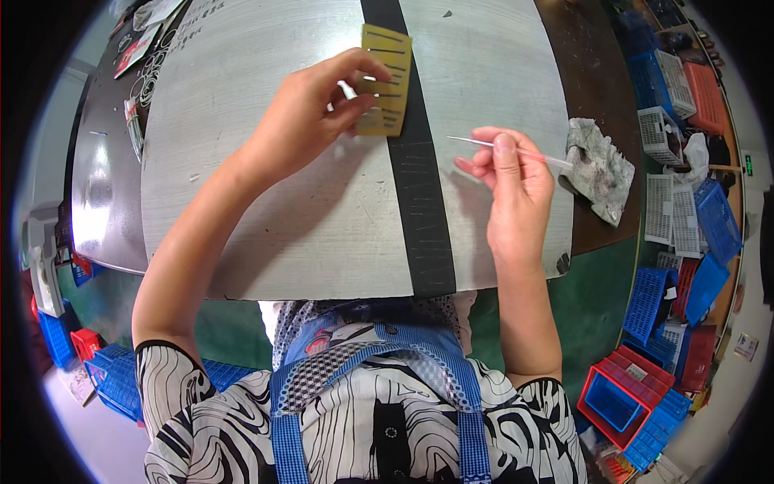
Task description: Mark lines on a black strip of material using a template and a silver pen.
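Head view, nearest item first: one patterned black-and-white shirt under one blue checked apron, at the foot of my feed.

Item: left grip, over the far part of the work area, slightly blurred. Its thumb and forefinger overlap one yellow sheet bearing a row of short dark lines. Whether the digits pinch the sheet or merely press on it, I cannot tell.

Item: the yellow sheet itself, placed over the left side of one black strip, towards its far end. I cannot tell if it lies flat or is raised.

Item: the strip, long and narrow, running from the top of my view to the near edge of one pale board; short light marks cross its uncovered part.

Item: right grip, right of the strip, thumb and fingers pinching one slim, pale stick, its pointed end aimed left, apart from the strip.

Surroundings: dark desk visible beyond the board; crumpled, stained grey cloth at the board's right edge; loops of thin cord at far left; blue crate and red crate, lower right.
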{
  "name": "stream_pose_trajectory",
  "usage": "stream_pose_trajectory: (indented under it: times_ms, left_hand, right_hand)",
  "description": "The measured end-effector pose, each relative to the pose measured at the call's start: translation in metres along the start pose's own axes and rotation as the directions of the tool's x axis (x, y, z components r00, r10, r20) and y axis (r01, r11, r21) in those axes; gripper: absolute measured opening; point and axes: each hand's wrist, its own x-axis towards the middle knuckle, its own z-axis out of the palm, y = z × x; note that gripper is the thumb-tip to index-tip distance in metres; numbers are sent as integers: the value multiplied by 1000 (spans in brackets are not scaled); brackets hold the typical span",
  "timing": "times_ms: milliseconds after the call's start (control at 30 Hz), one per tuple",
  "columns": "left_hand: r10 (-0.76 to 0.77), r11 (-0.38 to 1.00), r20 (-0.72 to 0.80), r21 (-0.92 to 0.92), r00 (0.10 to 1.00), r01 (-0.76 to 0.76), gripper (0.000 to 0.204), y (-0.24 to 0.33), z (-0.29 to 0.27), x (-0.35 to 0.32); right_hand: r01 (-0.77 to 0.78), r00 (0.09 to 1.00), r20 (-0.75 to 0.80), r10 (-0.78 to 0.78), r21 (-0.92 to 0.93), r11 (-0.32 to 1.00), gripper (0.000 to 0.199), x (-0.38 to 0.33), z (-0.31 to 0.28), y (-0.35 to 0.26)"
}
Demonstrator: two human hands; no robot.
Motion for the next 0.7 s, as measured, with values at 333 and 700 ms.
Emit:
stream_pose_trajectory:
  times_ms: [333,700]
  left_hand:
    - [432,779,101,459,896,-427,39,-24,13,17]
    - [400,703,130,592,907,-395,33,-19,17,14]
  right_hand:
    - [-81,996,27,80,41,996,29,-2,25,5]
    - [280,958,201,-205,-497,821,19,6,38,8]
